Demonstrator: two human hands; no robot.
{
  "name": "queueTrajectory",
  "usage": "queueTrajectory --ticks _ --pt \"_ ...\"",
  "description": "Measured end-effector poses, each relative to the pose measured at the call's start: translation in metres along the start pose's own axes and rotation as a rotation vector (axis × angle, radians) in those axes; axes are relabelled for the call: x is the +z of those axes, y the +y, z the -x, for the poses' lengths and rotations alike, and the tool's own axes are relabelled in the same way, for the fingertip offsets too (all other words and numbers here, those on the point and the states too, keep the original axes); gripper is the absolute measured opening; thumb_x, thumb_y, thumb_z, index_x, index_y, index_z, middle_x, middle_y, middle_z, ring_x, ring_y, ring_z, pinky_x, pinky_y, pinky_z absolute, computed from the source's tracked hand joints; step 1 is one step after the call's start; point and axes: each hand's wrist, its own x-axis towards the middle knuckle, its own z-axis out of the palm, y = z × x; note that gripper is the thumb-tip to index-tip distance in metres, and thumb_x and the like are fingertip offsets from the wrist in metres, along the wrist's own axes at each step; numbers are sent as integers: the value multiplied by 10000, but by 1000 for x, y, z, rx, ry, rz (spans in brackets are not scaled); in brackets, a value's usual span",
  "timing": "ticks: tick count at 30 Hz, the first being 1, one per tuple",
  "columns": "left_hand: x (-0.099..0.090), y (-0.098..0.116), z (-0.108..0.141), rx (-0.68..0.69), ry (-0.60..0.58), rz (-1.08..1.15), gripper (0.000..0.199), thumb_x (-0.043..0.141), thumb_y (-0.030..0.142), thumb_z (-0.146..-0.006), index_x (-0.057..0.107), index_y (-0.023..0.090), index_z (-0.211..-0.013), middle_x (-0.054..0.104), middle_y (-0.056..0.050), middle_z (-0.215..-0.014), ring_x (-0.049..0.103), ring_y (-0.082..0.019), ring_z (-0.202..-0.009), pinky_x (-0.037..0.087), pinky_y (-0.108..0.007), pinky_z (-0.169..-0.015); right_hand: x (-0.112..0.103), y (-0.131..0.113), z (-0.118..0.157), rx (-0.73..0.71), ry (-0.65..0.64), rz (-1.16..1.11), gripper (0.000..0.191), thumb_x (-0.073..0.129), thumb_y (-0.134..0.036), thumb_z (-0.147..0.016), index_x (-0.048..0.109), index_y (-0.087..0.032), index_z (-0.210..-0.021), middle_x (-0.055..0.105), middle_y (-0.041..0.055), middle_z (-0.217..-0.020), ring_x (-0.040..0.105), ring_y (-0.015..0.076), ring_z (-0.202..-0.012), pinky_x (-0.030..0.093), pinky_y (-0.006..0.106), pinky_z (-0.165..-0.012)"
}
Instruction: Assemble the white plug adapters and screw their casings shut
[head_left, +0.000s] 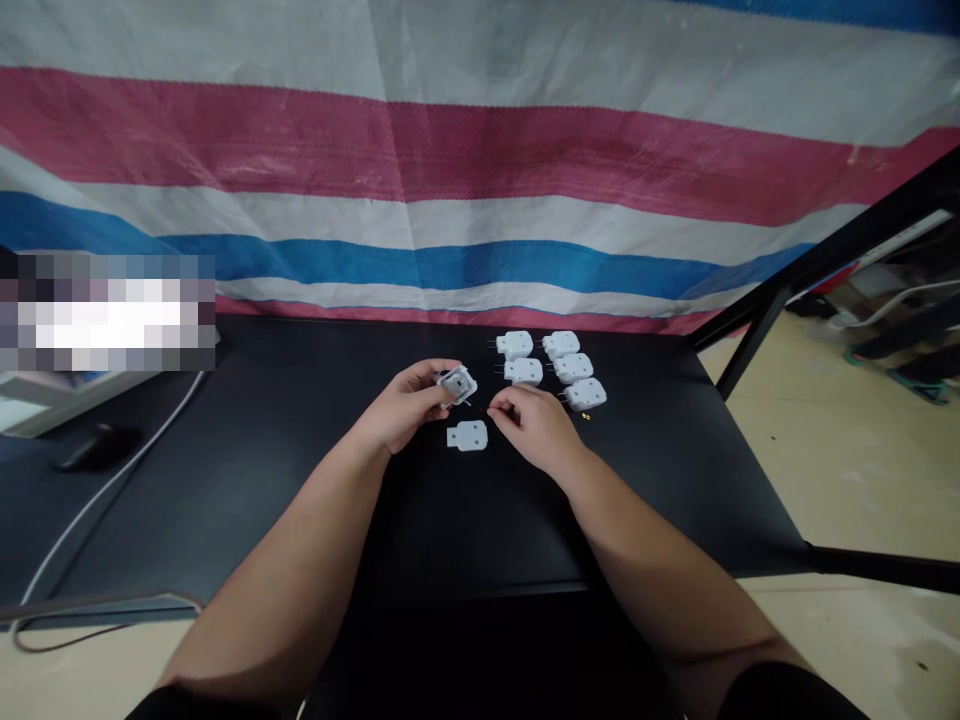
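Between the fingers and thumb of my left hand (409, 405) is a white plug housing (458, 385), its hollow inside facing up and a metal pin showing at its lower edge. My right hand (536, 420) is just to the right, thumb and fingertips pinched together low over the table; whatever they hold is too small to make out. Below the two hands lies a flat white plug cover (468, 436) with small holes. Several white plugs (523, 371) with thin pins pointing left rest in two columns beyond my right hand. Tiny brass-coloured pieces (586, 416) lie beside them.
The black table (300, 400) has a dark mouse (97, 448) and a pale cable (124, 470) at the left, near a blurred-out bright object. Behind it hangs a striped tarp (450, 150). A black metal frame (757, 320) stands on the right; a person's feet show beyond.
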Motion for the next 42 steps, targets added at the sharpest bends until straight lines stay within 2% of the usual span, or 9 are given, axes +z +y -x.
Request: queueTrajectory --ticks 7,11,17,22,30,35,39,42 --pt "-4 2 -1 -8 61 -16 459 849 111 -664 857 209 -1113 778 -32 -951 650 -108 -724 530 -197 -624 9 3 -1 25 -123 105 128 758 -118 -941 760 -229 -877 747 29 -871 690 207 -816 495 344 -737" --pt "-4 2 -2 -21 81 -24 442 832 114 -667 864 210 -1097 787 -37 -956 648 -108 -718 530 -198 -626 12 4 -1 25 -133 113 127 770 -116 -930 758 -231 -877 754 31 -874 704 214 -827 507 347 -733" --pt "-4 3 -2 -25 75 -20 443 849 120 -670 852 214 -1103 781 -30 -954 655 -111 -721 543 -206 -632 6 4 0 51 -138 71 102 807 -134 -899 776 -224 -938 789 39 -932 738 225 -862 551 372 -782" --pt "-6 4 -2 -6 86 -12 452 861 127 -664 836 208 -1108 781 -33 -960 658 -114 -723 542 -215 -639 -1 5 2 69 -158 27 152 808 -114 -862 779 -224 -964 802 43 -954 730 204 -775 575 367 -750" --pt "-6 4 -2 10 36 -48 465 832 129 -659 819 204 -1117 770 -30 -942 655 -120 -725 535 -216 -626 -4 1 4 7 -5 -86 107 697 -153 -939 735 -224 -1010 781 44 -916 728 202 -775 587 363 -775" --pt "-7 4 -1 16 37 -75 501 822 160 -640 825 210 -1138 773 -26 -942 651 -123 -728 534 -227 -644 -7 -3 4 -14 20 -112 89 654 -161 -946 717 -223 -948 752 30 -857 697 188 -750 546 331 -736" --pt "-8 3 -2 40 53 -123 479 821 186 -644 849 208 -1122 789 -40 -989 659 -135 -764 505 -230 -647 -17 0 3 44 57 -107 112 651 -137 -917 711 -230 -896 715 1 -757 662 174 -683 510 315 -708" --pt "-8 2 -3 73 52 -194 463 815 198 -659 860 198 -1120 798 -56 -1009 660 -151 -789 478 -238 -639 -31 4 5 140 60 6 139 660 -105 -891 724 -227 -867 707 -6 -705 653 179 -655 490 322 -704"
